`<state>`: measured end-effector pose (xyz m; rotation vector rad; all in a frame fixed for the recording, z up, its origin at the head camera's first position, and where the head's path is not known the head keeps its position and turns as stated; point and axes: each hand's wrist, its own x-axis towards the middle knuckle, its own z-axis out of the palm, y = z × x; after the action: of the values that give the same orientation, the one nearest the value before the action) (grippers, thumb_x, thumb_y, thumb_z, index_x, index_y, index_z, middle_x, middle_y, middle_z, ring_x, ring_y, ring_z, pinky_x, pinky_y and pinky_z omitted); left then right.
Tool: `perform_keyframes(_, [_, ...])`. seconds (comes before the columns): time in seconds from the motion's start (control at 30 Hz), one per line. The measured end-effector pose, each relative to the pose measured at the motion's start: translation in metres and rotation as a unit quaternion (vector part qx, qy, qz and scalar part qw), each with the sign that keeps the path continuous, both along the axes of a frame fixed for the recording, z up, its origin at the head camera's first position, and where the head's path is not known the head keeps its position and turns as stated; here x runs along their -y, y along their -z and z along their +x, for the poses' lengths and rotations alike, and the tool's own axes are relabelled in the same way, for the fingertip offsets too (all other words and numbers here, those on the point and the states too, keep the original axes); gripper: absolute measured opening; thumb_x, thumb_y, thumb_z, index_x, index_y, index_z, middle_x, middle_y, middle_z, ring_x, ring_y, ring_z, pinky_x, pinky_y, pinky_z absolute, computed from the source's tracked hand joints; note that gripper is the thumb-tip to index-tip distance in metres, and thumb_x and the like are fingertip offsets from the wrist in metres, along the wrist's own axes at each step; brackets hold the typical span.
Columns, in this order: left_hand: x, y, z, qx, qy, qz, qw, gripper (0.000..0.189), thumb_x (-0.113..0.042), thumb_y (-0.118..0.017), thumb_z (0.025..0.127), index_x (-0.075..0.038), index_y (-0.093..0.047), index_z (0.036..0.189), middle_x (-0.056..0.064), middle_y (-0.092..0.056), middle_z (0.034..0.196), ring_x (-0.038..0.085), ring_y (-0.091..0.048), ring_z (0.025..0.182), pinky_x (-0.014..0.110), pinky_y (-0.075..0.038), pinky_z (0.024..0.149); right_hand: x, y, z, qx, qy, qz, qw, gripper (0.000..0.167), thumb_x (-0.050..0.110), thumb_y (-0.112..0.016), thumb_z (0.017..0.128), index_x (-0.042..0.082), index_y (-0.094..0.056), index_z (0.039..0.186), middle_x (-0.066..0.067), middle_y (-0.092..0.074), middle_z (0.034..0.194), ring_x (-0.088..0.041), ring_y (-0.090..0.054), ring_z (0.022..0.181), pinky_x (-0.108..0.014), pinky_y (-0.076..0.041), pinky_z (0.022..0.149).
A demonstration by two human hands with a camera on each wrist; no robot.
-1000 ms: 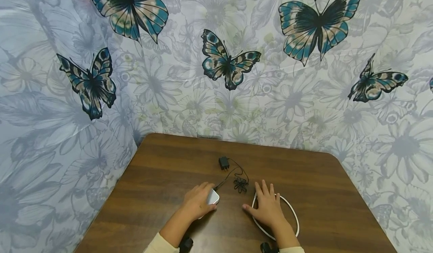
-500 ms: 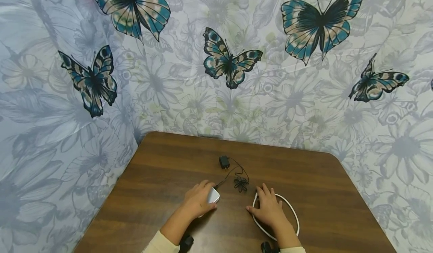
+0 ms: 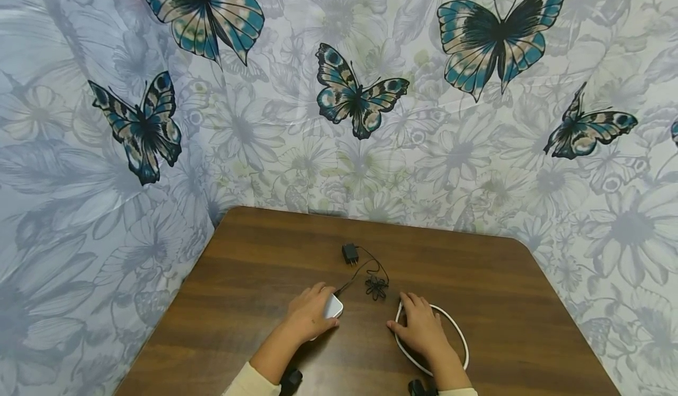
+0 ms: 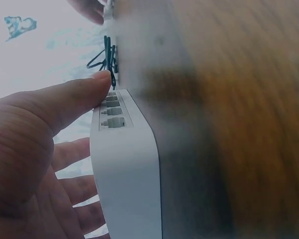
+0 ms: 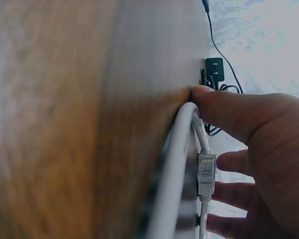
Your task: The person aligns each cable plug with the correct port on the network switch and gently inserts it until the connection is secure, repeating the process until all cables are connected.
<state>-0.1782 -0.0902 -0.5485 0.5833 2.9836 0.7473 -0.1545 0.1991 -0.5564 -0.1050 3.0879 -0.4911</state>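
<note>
In the head view, my left hand lies over a white network switch on the table and grips it. The left wrist view shows the thumb at the row of ports on the switch, with the other fingers along its far side. My right hand rests over a looped white Ethernet cable, its fingers loosely bent. In the right wrist view, the thumb touches down by the bend of the cable. A clear Ethernet plug stands beside the fingers. The palm hides part of the loop.
A black power adapter lies beyond the hands. Its thin cord, partly bundled, runs to the switch. The brown wooden table meets a butterfly-patterned wall covering at its back edge. Dark wrist straps show at the bottom.
My right hand has drawn back slightly, and its spread fingers have come together and bent down over the cable. The left hand and the switch have stayed in place.
</note>
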Motion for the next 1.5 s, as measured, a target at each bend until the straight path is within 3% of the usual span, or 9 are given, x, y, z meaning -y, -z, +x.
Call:
perform_keyframes(0.23, [0.001,0.0,0.001,0.002,0.0,0.001,1.0,0.071,-0.042,-0.086,0.074,-0.016,-0.058,0.135,0.014,-0.055,0.139,0.035,-0.057,0.117,0.052,-0.049,0.079,0.001,0.001,0.001,-0.04,-0.013,0.007,0.9991,0.069,0.039,-0.078,0.084,0.004,-0.055,0.139,-0.021,-0.055,0.135,-0.046,-0.051,0.124,-0.064,-0.044,0.094])
perform_keyframes(0.4, [0.002,-0.001,0.002,-0.006,0.003,-0.004,1.0,0.07,-0.043,-0.084,0.076,-0.016,-0.058,0.134,0.011,-0.057,0.136,0.032,-0.058,0.113,0.049,-0.05,0.077,0.001,0.002,0.0,-0.05,-0.004,0.004,0.9987,0.066,0.038,-0.079,0.084,0.004,-0.058,0.136,-0.019,-0.058,0.123,-0.04,-0.055,0.112,-0.054,-0.051,0.084])
perform_keyframes(0.7, [0.005,-0.002,0.004,0.0,-0.002,-0.005,1.0,0.066,-0.045,-0.081,0.079,-0.015,-0.058,0.134,0.009,-0.058,0.133,0.031,-0.059,0.109,0.049,-0.049,0.078,0.001,0.002,-0.001,-0.048,0.006,0.009,0.9988,0.052,0.034,-0.078,0.085,0.008,-0.065,0.129,-0.015,-0.059,0.113,-0.034,-0.055,0.102,-0.051,-0.051,0.076])
perform_keyframes(1.0, [0.008,-0.005,0.004,-0.008,-0.005,0.001,1.0,0.06,-0.046,-0.075,0.084,-0.016,-0.058,0.134,0.009,-0.057,0.136,0.032,-0.057,0.112,0.052,-0.048,0.084,0.001,0.003,-0.001,-0.085,-0.012,0.029,0.9959,0.031,0.018,-0.076,0.084,0.015,-0.071,0.115,-0.009,-0.062,0.098,-0.031,-0.058,0.09,-0.048,-0.049,0.067])
perform_keyframes(1.27, [0.005,-0.01,0.005,-0.026,-0.006,0.013,0.9996,0.056,-0.048,-0.069,0.089,-0.02,-0.059,0.136,0.01,-0.052,0.144,0.035,-0.049,0.128,0.061,-0.043,0.096,0.003,0.0,0.0,-0.109,-0.023,-0.001,0.9938,0.041,0.014,-0.075,0.079,0.011,-0.068,0.12,-0.001,-0.062,0.088,-0.019,-0.053,0.074,-0.042,-0.044,0.065])
perform_keyframes(1.5, [0.001,-0.018,0.006,-0.051,0.008,0.014,0.9986,0.053,-0.046,-0.069,0.09,-0.022,-0.059,0.136,0.002,-0.059,0.133,0.026,-0.053,0.119,0.051,-0.045,0.09,0.007,-0.008,0.001,-0.089,-0.001,-0.06,0.9942,0.032,0.009,-0.074,0.077,0.0,-0.068,0.107,-0.003,-0.06,0.086,-0.014,-0.055,0.072,-0.038,-0.048,0.064])
